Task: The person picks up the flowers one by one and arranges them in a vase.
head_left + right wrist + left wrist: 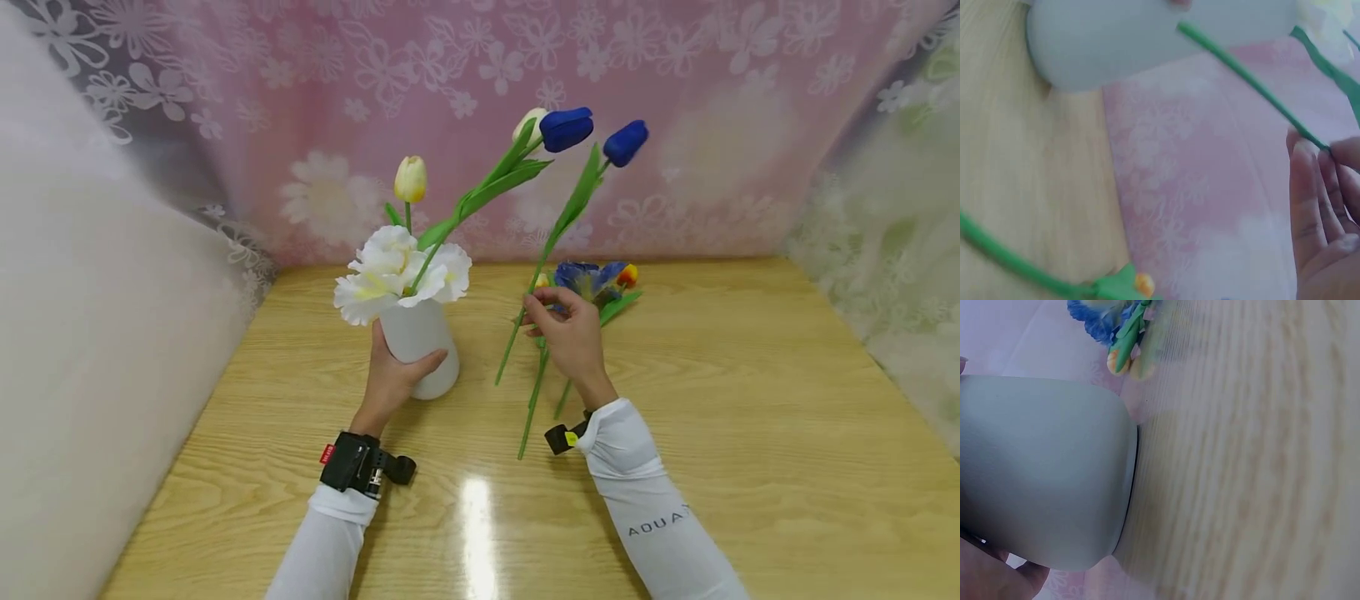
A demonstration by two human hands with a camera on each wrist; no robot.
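A: Where's the white vase (422, 333)?
B: Left of centre on the tabletop (750, 417). The left hand (392, 372) has its grip wrapped round the side, thumb across the near face.
A: What's in it?
B: Ruffled white flowers (390, 275) crowd the mouth. A cream tulip (410, 179) stands above them, and a blue tulip (566, 131) leans out to the right, its bloom partly covering a pale tulip (527, 123).
A: And the right hand (573, 337)?
B: Its grip is a pinch, thumb and fingers on the stem of a second blue tulip (573, 208). The bloom points up and right; the lower end of the stem is free, right of the vase.
A: What lies near that hand?
B: A ruffled blue flower (583, 280) just beyond it, an orange-red tulip (628, 275) at its right, and green stems (532, 408) running toward the near side. At the far edge hangs a pink floral cloth (697, 200).
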